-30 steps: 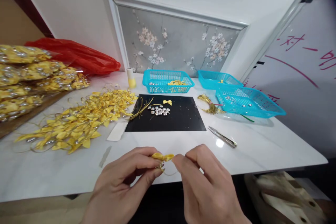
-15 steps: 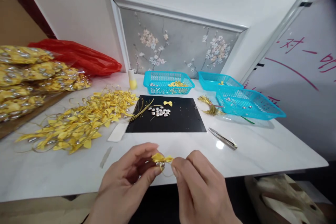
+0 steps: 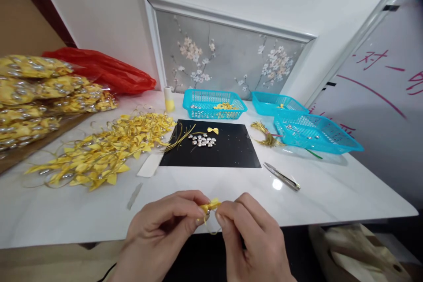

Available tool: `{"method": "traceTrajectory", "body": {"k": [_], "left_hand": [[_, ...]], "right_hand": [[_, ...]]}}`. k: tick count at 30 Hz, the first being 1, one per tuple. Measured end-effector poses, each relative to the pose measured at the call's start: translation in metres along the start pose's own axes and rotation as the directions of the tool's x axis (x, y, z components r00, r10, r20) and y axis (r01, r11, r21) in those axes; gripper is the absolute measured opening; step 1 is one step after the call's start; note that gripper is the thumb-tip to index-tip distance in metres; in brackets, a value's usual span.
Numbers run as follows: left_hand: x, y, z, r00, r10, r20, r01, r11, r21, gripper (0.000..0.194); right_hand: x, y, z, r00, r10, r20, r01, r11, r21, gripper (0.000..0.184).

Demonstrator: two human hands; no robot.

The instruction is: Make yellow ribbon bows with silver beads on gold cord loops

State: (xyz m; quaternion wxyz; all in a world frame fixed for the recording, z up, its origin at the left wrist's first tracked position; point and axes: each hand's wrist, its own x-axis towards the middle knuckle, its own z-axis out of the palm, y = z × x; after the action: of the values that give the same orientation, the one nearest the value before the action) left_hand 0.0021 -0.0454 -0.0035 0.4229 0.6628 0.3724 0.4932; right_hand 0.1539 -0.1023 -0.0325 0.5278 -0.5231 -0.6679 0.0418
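Just past the table's front edge, my left hand (image 3: 168,224) is closed in a pinch on a yellow ribbon bow (image 3: 211,205) with a silver bead under it, partly hidden by the fingertips. Close beside it my right hand (image 3: 253,233) is pinched at the bow's right end, where a thin gold cord (image 3: 211,231) loops down between the hands. On a black mat (image 3: 231,154) ahead lie several silver beads (image 3: 203,141), a single yellow bow (image 3: 213,131) and some loose gold cords (image 3: 181,137).
A heap of yellow bow ornaments (image 3: 99,150) covers the left, with bagged ones (image 3: 36,92) and a red plastic bag (image 3: 105,70) behind. Thread snips (image 3: 282,176), a gold cord bundle (image 3: 266,134) and blue baskets (image 3: 214,103) stand right and back. A yellow-white spool (image 3: 168,99) stands upright.
My left fingers have closed over the bow's left side, covering more of it and the bead. The cord loop hangs slightly lower. The view has shifted a little.
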Motion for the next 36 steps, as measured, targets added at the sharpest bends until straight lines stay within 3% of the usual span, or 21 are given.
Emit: {"method": "traceTrajectory", "body": {"k": [5, 12, 15, 20, 26, 30, 36], "left_hand": [[-0.004, -0.001, 0.001, 0.999, 0.005, 0.046, -0.003, 0.999, -0.046, 0.031], [-0.011, -0.008, -0.002, 0.999, 0.035, 0.010, -0.034, 0.999, -0.027, 0.034], [-0.013, -0.010, -0.004, 1.000, 0.011, -0.009, -0.012, 0.999, -0.043, 0.034], [-0.013, -0.009, -0.003, 0.998, -0.029, 0.055, 0.034, 0.995, -0.093, 0.031], [-0.014, -0.014, -0.004, 0.986, 0.123, 0.108, -0.124, 0.992, 0.000, 0.036], [-0.017, -0.016, -0.009, 0.959, 0.268, 0.090, -0.277, 0.953, 0.119, 0.040], [-0.018, -0.015, -0.010, 0.945, 0.313, 0.095, -0.322, 0.941, 0.104, 0.043]], "right_hand": [[0.000, -0.003, 0.004, 0.999, 0.026, -0.044, -0.025, 0.999, 0.028, 0.019], [0.000, -0.003, 0.002, 0.999, 0.015, -0.029, -0.011, 0.991, 0.137, 0.024], [-0.001, -0.006, -0.001, 0.998, 0.067, -0.005, -0.065, 0.987, 0.144, 0.025], [0.000, -0.011, -0.005, 0.984, 0.179, -0.011, -0.177, 0.977, 0.115, 0.017], [0.004, -0.007, -0.007, 0.990, 0.141, -0.027, -0.137, 0.984, 0.116, 0.015], [0.008, -0.004, -0.015, 0.994, 0.108, 0.006, -0.108, 0.986, 0.124, 0.027], [0.007, -0.003, -0.020, 0.996, 0.057, 0.061, -0.068, 0.978, 0.195, 0.029]]}}
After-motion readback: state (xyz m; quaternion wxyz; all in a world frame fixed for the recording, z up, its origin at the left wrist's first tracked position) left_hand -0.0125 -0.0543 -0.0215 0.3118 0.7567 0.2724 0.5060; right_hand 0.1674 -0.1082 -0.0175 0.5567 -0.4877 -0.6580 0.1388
